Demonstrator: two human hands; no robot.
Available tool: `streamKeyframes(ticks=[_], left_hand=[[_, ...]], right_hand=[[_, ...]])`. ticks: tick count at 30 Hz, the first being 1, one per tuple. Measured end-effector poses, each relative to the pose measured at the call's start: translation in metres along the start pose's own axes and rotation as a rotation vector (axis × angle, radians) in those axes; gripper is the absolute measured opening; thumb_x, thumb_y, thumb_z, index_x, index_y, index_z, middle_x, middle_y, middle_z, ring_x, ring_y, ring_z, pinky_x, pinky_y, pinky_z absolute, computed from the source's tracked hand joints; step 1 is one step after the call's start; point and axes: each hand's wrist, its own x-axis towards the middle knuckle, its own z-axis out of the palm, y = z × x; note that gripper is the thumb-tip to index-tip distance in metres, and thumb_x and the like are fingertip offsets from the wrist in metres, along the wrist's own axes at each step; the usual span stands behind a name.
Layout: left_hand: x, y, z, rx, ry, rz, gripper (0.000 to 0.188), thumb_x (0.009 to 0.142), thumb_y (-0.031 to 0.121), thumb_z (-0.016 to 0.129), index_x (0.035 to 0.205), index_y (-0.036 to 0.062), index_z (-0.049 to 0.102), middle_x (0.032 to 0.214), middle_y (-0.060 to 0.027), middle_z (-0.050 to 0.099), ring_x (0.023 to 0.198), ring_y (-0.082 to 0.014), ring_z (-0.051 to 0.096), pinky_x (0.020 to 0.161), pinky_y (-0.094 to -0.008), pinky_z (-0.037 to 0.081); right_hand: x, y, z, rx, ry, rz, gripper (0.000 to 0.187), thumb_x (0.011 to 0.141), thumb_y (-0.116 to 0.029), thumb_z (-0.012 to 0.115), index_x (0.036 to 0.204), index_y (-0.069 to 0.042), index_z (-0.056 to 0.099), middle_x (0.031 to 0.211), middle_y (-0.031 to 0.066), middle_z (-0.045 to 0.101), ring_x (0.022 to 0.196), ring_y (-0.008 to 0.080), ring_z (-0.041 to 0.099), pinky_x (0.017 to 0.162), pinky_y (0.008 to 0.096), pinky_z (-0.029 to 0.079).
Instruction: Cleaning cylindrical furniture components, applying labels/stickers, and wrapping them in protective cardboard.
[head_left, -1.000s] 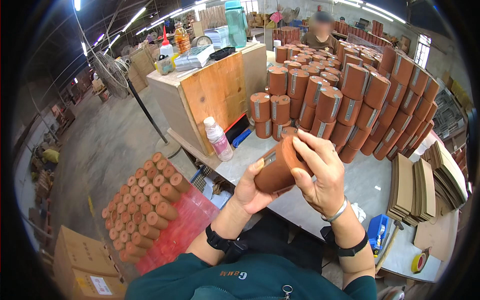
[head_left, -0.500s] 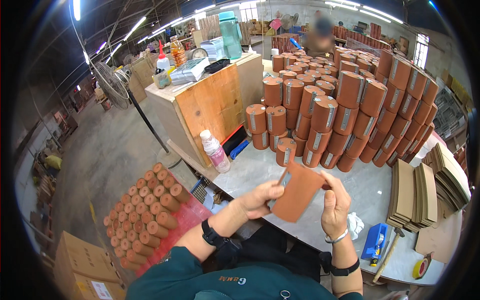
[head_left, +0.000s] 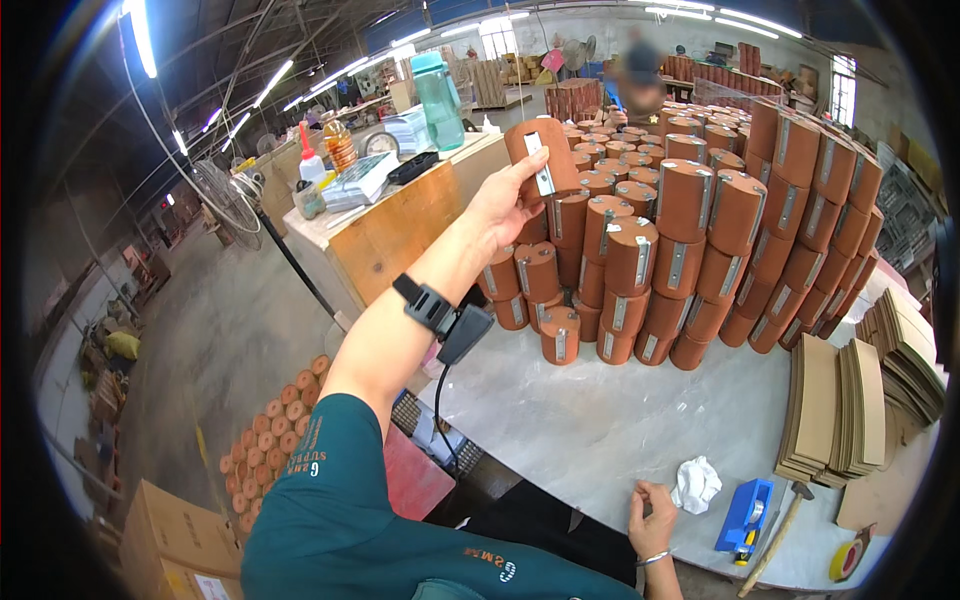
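My left hand (head_left: 500, 205) reaches far forward, its fingers closed around a brown cylinder (head_left: 562, 150) with a pale metal strip down its side. This cylinder is raised at the left end of the stacked brown cylinders (head_left: 630, 262), which carry similar strips and stand in tiers. Whether it touches those below is hidden by my hand. My right hand (head_left: 652, 518) rests low by the table's near edge, fingers loosely curled with nothing visible in them. A crumpled white cloth (head_left: 696, 485) lies just right of it.
On the grey table (head_left: 560, 430) are a blue tape dispenser (head_left: 745, 515), a hammer (head_left: 780, 535), a tape roll (head_left: 850, 555) and curved brown board stacks (head_left: 835, 405). A wooden cabinet (head_left: 400, 225) holds bottles at left. More cylinders (head_left: 275, 430) stand lower left. A person (head_left: 638, 85) is beyond the stacks.
My left hand has carried the brown cylinder forward and up from above the near table to the stacks. My right hand has left it and dropped toward the table's near edge.
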Motion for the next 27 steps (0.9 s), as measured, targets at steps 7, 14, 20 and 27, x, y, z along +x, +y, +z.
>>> streamKeyframes(ticks=[7, 14, 20, 27], left_hand=[[0.090, 0.003, 0.018, 0.015, 0.069, -0.035, 0.052, 0.085, 0.034, 0.078, 0.127, 0.0112, 0.055, 0.123, -0.0085, 0.060, 0.111, -0.0240, 0.054, 0.095, -0.0480, 0.042], [0.170, 0.002, 0.029, 0.192, 0.088, 0.017, 0.059, 0.087, 0.036, 0.076, 0.130, 0.0049, 0.052, 0.125, -0.0170, 0.057, 0.111, -0.0363, 0.059, 0.102, -0.0581, 0.045], [0.213, -0.011, 0.054, 0.270, 0.286, -0.008, 0.049, 0.084, 0.033, 0.080, 0.116, 0.0007, 0.063, 0.112, -0.0153, 0.067, 0.100, -0.0291, 0.065, 0.090, -0.0538, 0.049], [0.258, -0.027, 0.051, 0.448, 0.595, 0.065, 0.058, 0.077, 0.024, 0.086, 0.114, -0.0132, 0.062, 0.115, -0.0184, 0.068, 0.094, -0.0245, 0.069, 0.080, -0.0392, 0.053]], right_hand=[[0.001, -0.007, -0.001, 0.010, 0.021, 0.027, 0.011, 0.081, 0.004, 0.064, 0.092, 0.002, 0.065, 0.079, 0.0139, 0.062, 0.068, 0.0241, 0.062, 0.062, 0.0331, 0.049], [0.004, -0.003, -0.006, -0.030, -0.033, 0.019, 0.009, 0.088, -0.006, 0.064, 0.095, -0.001, 0.067, 0.085, 0.0182, 0.065, 0.073, 0.0360, 0.062, 0.065, 0.0414, 0.050], [-0.002, 0.010, -0.002, 0.059, 0.047, 0.020, 0.009, 0.085, 0.001, 0.066, 0.093, -0.001, 0.068, 0.074, 0.0164, 0.062, 0.062, 0.0296, 0.059, 0.057, 0.0367, 0.048], [-0.058, 0.066, 0.011, 0.420, -0.131, 0.928, 0.008, 0.083, 0.003, 0.069, 0.090, 0.000, 0.069, 0.065, 0.0069, 0.058, 0.059, 0.0154, 0.053, 0.052, 0.0287, 0.042]])
